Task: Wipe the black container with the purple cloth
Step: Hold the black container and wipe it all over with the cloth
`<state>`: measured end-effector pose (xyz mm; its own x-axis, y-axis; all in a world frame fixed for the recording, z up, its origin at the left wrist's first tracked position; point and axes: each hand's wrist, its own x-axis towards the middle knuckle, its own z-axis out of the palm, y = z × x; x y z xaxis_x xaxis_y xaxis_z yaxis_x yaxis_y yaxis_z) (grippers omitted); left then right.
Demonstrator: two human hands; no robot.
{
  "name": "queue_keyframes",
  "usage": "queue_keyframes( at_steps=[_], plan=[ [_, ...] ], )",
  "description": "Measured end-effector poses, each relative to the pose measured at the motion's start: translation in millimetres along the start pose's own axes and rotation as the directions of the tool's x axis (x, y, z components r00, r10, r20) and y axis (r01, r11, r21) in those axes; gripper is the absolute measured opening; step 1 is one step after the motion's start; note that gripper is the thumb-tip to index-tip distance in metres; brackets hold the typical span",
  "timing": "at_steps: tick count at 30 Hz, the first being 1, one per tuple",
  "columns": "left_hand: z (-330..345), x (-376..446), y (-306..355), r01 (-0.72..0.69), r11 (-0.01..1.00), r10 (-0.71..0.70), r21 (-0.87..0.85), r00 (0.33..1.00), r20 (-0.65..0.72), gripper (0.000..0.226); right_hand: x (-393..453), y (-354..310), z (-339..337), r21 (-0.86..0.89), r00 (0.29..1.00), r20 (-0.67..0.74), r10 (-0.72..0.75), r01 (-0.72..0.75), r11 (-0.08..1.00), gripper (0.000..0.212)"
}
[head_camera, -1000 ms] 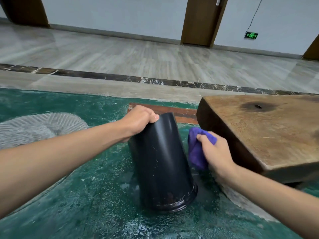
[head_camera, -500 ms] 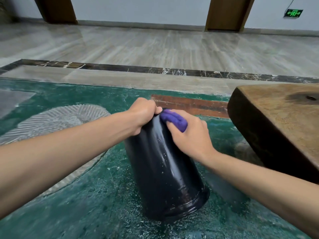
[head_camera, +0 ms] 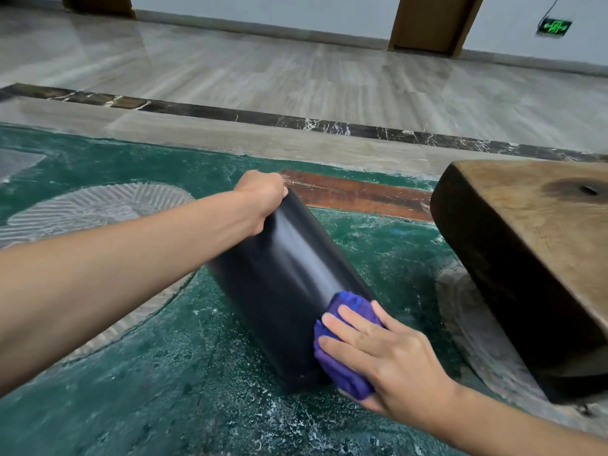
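Observation:
The black container (head_camera: 283,281), a glossy cylinder, stands mouth-down and tilted on the green floor. My left hand (head_camera: 261,199) grips its upper end at the far side. A bunched purple cloth (head_camera: 345,353) is pressed against the container's lower right side near the rim, under the fingers of my right hand (head_camera: 385,360). The rim's right part is hidden behind the cloth and hand.
A thick wooden slab (head_camera: 533,245) with a dark edge stands close on the right. A red-brown strip (head_camera: 355,194) lies behind the container. A grey patterned patch (head_camera: 95,209) marks the green floor (head_camera: 184,406) at left. Tiled floor lies beyond.
My right hand has slid the purple cloth from the container's top down its side to the lower rim. The container now tilts more to the left. My left hand keeps its grip.

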<state>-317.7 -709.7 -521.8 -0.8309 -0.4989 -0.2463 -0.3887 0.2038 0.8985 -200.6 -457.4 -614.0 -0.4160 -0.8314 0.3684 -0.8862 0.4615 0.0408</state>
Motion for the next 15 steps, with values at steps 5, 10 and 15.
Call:
queue_keyframes(
  at_steps=[5, 10, 15],
  plan=[
    [-3, -11, 1, -0.016, 0.996, 0.012, 0.084, 0.999, 0.048, 0.015, -14, 11, -5, 0.108, 0.995, 0.065, 0.069, -0.076, 0.991, 0.040],
    [-21, -17, -12, -0.139, 0.973, 0.094, 0.185, 0.968, 0.233, 0.017, -11, 28, -14, 0.271, 0.909, 0.160, 0.384, -0.415, 0.869, 0.045],
    [-35, -27, -41, -0.445, 0.853, 0.361, 0.274, 0.881, 0.306, 0.022, 6, 54, -22, 0.511, 0.766, 0.132, 0.629, -0.597, 0.619, 0.035]
  ],
)
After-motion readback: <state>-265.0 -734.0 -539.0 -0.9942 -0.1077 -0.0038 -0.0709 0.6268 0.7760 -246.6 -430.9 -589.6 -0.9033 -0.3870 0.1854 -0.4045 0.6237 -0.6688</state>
